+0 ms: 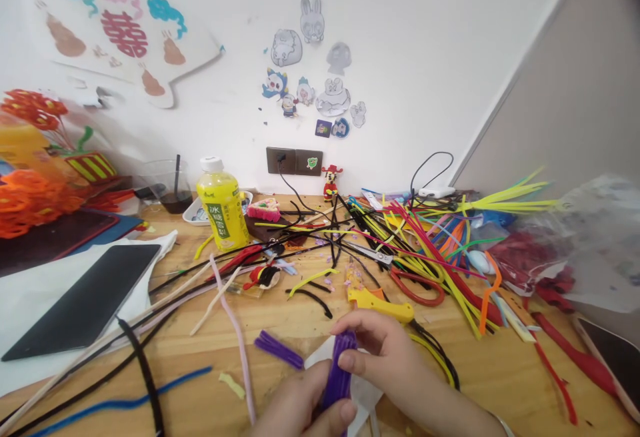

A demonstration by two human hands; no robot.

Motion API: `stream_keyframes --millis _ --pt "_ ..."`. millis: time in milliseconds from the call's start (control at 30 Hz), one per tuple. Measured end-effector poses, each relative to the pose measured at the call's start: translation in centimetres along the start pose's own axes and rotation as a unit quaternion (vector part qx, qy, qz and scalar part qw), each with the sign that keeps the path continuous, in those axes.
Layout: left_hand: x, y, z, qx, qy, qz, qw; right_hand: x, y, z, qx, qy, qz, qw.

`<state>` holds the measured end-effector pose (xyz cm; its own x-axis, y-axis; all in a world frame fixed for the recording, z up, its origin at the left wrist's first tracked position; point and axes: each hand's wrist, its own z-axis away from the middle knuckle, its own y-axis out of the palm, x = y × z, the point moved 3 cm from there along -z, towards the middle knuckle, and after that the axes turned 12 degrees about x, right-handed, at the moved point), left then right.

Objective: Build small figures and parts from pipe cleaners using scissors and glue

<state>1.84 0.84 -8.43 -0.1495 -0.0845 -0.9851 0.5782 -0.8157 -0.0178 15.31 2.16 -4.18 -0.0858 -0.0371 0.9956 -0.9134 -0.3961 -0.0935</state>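
Note:
A bundle of purple pipe cleaners [338,384] is held between my two hands at the front middle of the table. My left hand [300,404] grips its lower part, thumb across the front. Around the upper end my right hand [383,354] is closed, thumb and fingers pinching it. Beneath the hands lies a white sheet of paper [365,394], partly covered. A second short purple bundle [279,349] rests on the wood just left of the paper. Beyond my right hand is a yellow glue gun [383,305].
Red-handled scissors [417,284] lie among many coloured pipe cleaners [440,244] at the right. A yellow drink bottle [223,207] and a plastic cup [173,190] stand at the back left. A black tablet [87,300] lies left; a phone [613,357] sits at the right edge.

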Motion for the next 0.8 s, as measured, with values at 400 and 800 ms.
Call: stream_keyframes --millis 400,800 --pt "0.7 0.4 -0.2 -0.022 -0.023 0.056 0.998 -0.6 0.5 -0.4 -0.017 0.024 -0.009 1.0" --pt "-1.7 -1.3 -0.6 -0.053 -0.021 0.218 0.974 0.9 -0.7 -0.2 -0.009 -0.061 0.173 0.983"
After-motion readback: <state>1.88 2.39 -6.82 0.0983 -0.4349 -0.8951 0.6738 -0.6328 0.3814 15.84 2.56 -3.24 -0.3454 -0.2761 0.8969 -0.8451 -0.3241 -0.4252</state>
